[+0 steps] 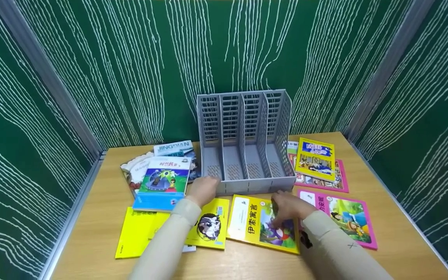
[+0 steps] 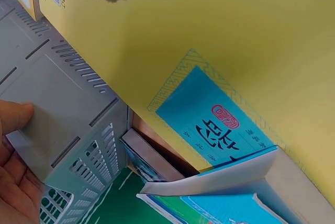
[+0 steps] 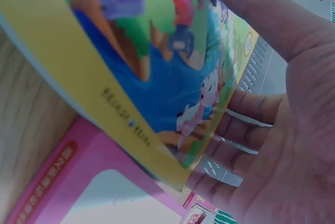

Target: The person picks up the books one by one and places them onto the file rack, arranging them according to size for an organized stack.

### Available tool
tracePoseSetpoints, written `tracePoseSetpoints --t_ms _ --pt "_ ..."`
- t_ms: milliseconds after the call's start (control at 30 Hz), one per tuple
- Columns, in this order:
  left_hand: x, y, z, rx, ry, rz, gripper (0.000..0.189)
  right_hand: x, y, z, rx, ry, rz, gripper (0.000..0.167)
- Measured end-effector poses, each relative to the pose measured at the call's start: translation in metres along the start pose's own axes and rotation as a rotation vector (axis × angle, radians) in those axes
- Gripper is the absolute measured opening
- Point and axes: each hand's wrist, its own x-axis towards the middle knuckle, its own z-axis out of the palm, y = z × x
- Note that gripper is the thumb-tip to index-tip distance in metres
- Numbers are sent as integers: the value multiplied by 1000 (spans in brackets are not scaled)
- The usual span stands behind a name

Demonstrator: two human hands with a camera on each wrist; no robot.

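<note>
A grey four-slot file rack [image 1: 257, 186] stands at the middle of the table. My left hand [image 1: 203, 190] holds its front left corner, with the thumb on the grey front wall in the left wrist view. Just in front of the rack lies a yellow storybook [image 1: 263, 227] with a cartoon cover. Over its far right edge, my right hand [image 1: 293, 207] grips this book. Seen from the right wrist, the thumb lies on the picture cover [image 3: 157, 62], while the other fingers pass beneath the book's edge.
Yellow books [image 1: 130, 237] and a blue-and-white book [image 1: 165, 177] lie overlapping on the left of the table. On the right are another yellow book [image 1: 315, 157] over a pink-edged one [image 1: 343, 175], and a pink book [image 1: 354, 223]. Green, white-lined walls [image 1: 130, 70] enclose the table.
</note>
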Motion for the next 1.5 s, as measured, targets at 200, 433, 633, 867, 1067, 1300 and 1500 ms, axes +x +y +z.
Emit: tracePoseSetpoints --t_ms 200,433,633,867,1067,1300,1500 --pt "1 0 2 20 26 32 17 -2 3 1 4 12 -26 92" --pt "3 -1 2 8 16 25 17 -2 3 2 19 20 -2 86" --pt "2 0 3 -8 10 13 19 -6 1 3 11 43 -9 85" --pt "1 1 1 -33 -29 -15 21 -14 0 -4 53 87 -51 68" --pt "2 1 -1 -50 -46 -35 21 -23 -3 -11 41 112 -107 64" --pt "4 2 1 13 -15 8 16 -32 -9 -18 43 64 -119 63" --pt "4 1 1 -36 -60 -37 18 -38 -11 -22 94 5 -139 83"
